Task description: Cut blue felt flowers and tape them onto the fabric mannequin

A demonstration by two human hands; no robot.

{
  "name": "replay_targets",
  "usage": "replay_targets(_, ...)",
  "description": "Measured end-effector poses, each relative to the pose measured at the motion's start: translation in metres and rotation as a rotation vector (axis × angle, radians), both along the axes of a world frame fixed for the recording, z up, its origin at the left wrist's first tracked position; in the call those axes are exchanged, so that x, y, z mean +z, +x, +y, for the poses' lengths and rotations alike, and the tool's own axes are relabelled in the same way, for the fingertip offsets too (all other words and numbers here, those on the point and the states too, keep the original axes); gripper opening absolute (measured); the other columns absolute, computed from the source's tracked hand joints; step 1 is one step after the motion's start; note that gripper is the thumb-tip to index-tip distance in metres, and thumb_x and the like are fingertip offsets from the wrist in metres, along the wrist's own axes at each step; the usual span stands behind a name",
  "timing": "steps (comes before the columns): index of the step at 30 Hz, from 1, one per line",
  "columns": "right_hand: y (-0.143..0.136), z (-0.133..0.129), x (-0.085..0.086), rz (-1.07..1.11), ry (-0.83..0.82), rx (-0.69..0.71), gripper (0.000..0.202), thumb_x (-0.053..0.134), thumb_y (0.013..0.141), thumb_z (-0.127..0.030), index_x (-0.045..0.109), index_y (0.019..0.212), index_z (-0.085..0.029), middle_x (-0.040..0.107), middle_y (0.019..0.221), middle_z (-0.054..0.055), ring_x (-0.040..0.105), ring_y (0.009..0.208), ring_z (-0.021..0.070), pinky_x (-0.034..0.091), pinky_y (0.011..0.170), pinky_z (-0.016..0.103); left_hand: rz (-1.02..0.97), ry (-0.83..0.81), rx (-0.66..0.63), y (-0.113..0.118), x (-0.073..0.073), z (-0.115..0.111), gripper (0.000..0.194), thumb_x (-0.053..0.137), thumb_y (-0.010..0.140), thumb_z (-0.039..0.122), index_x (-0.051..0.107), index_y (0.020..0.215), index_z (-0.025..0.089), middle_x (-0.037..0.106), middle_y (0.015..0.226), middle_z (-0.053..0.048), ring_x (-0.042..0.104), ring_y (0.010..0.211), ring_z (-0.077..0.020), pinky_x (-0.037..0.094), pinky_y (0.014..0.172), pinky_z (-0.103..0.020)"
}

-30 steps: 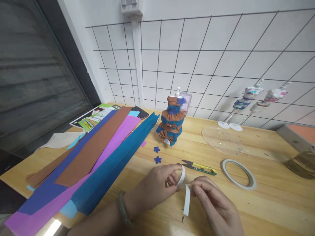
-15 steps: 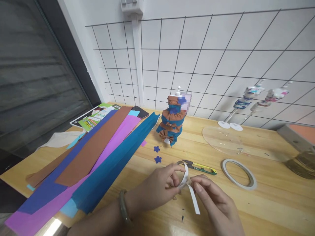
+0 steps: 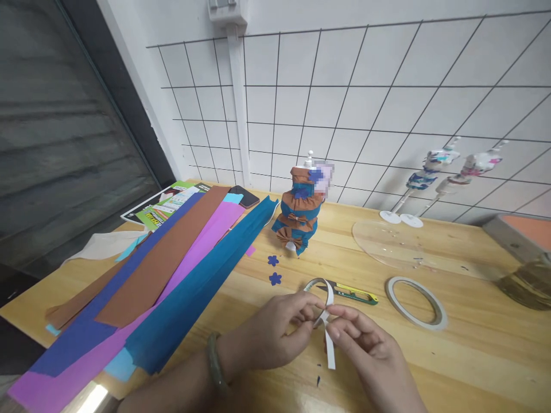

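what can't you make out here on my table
In the head view:
Part of the white loop: behind the left fingers.
Fine print on the leaflet: too small.
Upper side of the dressed figure: under a pixelated patch.
Amber container: cut off by the right edge.

The left forearm (image 3: 172, 383) is slanting up to the left hand (image 3: 279, 330), which is pinching with bent fingers. The right hand (image 3: 373, 353) is facing it, also pinching, just beside the left fingertips.

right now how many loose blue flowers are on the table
2. One blue flower lies in front of the decorated dress form; the second flower lies closer to the left hand. More could be hidden under the paper sheets.
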State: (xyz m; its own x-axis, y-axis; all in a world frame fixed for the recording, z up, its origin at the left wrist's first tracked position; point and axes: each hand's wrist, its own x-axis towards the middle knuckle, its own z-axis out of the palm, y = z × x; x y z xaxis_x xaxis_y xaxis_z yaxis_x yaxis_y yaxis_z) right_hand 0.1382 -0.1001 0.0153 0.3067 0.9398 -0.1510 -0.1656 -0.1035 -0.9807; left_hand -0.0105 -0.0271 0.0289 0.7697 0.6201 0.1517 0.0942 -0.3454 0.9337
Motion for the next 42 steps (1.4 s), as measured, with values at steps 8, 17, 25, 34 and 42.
replay_targets(8,0.006,0.000,-0.011,-0.167,0.085,0.170,0.024,0.065,0.073,-0.030,0.062,0.095,-0.019,0.063,0.066,0.001,0.060,0.064,0.0143,0.050,0.063,0.023,0.027,-0.113,0.061,0.001,-0.006,0.001,0.037,0.045,0.081,0.016,0.042,0.118,0.019,0.048,0.073,0.002,0.046,0.064,-0.0090,0.038,0.060,-0.021)
replay_targets(17,0.004,-0.003,-0.009,-0.360,0.181,0.154,0.023,0.063,0.074,-0.028,0.061,0.096,-0.018,0.063,0.063,0.001,0.062,0.061,0.0152,0.052,0.061,0.023,-0.115,-0.525,0.086,0.008,-0.013,0.002,0.051,0.054,0.074,0.018,0.040,0.122,0.025,0.050,0.090,-0.002,0.056,0.058,-0.0083,0.048,0.046,-0.019)
replay_targets(25,-0.005,-0.005,-0.007,-0.265,0.149,0.092,0.028,0.061,0.076,-0.034,0.060,0.100,-0.020,0.061,0.062,-0.001,0.062,0.064,0.0147,0.051,0.069,0.025,-0.239,-0.632,0.084,0.010,-0.013,0.002,0.028,0.059,0.068,0.012,0.053,0.095,0.014,0.053,0.068,0.002,0.057,0.061,-0.0083,0.050,0.060,-0.022)
replay_targets(34,0.002,-0.003,-0.006,-0.437,0.184,0.198,0.034,0.058,0.079,-0.031,0.060,0.110,-0.018,0.063,0.062,0.001,0.064,0.063,0.0154,0.053,0.066,0.025,-0.153,-0.602,0.094,0.008,-0.002,0.000,0.026,0.054,0.078,0.037,0.053,0.086,0.013,0.053,0.068,0.000,0.053,0.060,-0.0087,0.048,0.059,-0.022)
replay_targets(42,0.003,-0.004,-0.007,-0.765,0.313,0.248,0.040,0.052,0.082,-0.025,0.052,0.122,-0.019,0.064,0.065,0.001,0.061,0.058,0.0127,0.053,0.062,0.021,-0.075,-0.448,0.131,0.007,-0.003,0.000,0.028,0.049,0.081,0.040,0.055,0.080,0.013,0.054,0.066,-0.001,0.055,0.060,-0.0107,0.044,0.053,-0.019)
